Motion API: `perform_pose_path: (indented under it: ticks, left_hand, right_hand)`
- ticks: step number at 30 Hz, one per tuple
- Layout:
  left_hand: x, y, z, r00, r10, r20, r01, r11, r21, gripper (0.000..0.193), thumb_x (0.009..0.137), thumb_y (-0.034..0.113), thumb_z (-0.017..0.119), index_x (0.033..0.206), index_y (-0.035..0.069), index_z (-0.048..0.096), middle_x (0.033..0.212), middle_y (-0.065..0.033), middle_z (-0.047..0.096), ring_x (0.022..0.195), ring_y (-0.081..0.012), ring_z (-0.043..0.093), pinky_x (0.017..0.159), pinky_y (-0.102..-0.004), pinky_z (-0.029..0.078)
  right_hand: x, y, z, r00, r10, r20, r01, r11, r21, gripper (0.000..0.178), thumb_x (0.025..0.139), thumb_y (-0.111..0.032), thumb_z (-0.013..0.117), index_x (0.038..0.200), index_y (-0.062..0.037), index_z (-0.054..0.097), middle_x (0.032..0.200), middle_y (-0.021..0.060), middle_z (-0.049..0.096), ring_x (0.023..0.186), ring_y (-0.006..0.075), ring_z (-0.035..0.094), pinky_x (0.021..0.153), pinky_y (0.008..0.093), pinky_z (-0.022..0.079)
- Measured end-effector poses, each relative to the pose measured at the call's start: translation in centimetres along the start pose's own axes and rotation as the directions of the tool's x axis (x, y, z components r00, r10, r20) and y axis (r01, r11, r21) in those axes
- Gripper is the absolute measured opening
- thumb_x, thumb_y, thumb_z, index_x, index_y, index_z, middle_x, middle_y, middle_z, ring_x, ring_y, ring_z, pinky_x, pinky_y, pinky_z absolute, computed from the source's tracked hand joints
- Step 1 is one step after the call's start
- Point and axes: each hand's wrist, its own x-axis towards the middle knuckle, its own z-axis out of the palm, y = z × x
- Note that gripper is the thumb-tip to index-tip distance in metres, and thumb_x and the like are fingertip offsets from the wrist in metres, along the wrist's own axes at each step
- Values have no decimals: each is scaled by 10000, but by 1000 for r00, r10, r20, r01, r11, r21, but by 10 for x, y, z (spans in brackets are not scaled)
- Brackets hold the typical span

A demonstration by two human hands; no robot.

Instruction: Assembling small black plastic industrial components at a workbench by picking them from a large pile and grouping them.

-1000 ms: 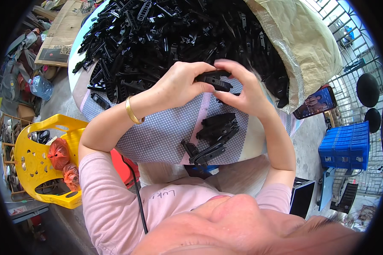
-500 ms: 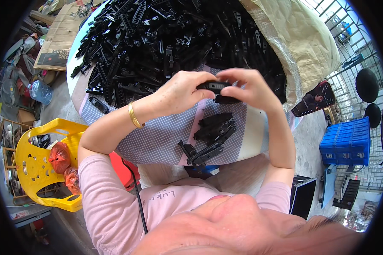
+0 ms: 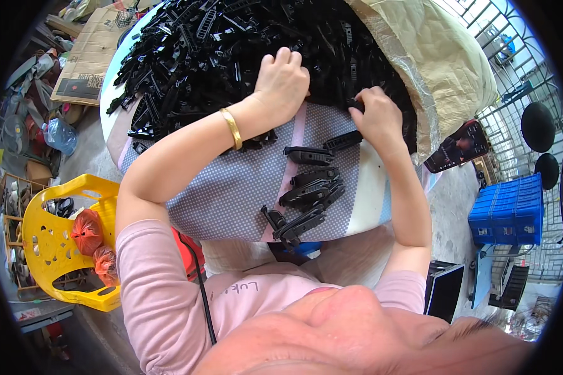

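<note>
A large heap of black plastic parts, long and slotted, covers the far side of the cloth-covered table. My left hand, with a gold bangle at its wrist, rests over the near edge of the heap, fingers curled; whatever they hold is hidden. At the heap's right edge, my right hand has thumb and fingers closed round a black part. Another black part lies just below that hand. Nearer me, several black parts sit in a loose row, with one at its far end.
Crumpled tan wrapping borders the heap on the right. A phone leans beside the table's right edge. To the left stands a yellow plastic chair with red bags; to the right, blue crates. A black cable hangs near me.
Both hands held a black part together over the cloth; they have parted. My left hand moved up to the heap, my right to its right edge. Parts now lie where the hands were.
</note>
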Motion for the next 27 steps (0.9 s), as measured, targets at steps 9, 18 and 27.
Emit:
perform_pose_path:
  ticks: [9, 18, 27]
  left_hand:
    - [-10, 0, -13, 992, -99, -81, 25, 774, -633, 209, 745, 96, 674, 855, 15, 516, 797, -92, 586, 793, -218, 580, 680, -326, 468]
    - [-32, -5, -32, 883, -110, 457, 466, 72, -882, 261, 920, 245, 575, 982, -9, 575, 698, -31, 587, 588, -82, 532, 553, -201, 449]
    - [-34, -13, -29, 820, 98, 564, 563, 43, -826, 392, 914, 260, 585, 1177, -30, 569, 935, -72, 616, 706, -78, 518, 621, -207, 454]
  right_hand:
    - [5, -12, -19, 987, 113, 115, -141, 265, 954, 258, 914, -83, 549, 1164, -27, 519, 974, 63, 639, 726, 104, 608, 598, 218, 484]
    - [-10, -38, -23, 992, -118, 35, -35, 9, 999, 182, 878, 12, 537, 1060, 24, 541, 1117, 118, 550, 875, 166, 615, 760, 289, 516]
    - [-16, -52, -27, 979, -188, -74, 175, 600, 780, 365, 735, 23, 685, 1086, -13, 595, 974, 49, 649, 951, 141, 595, 832, 260, 450]
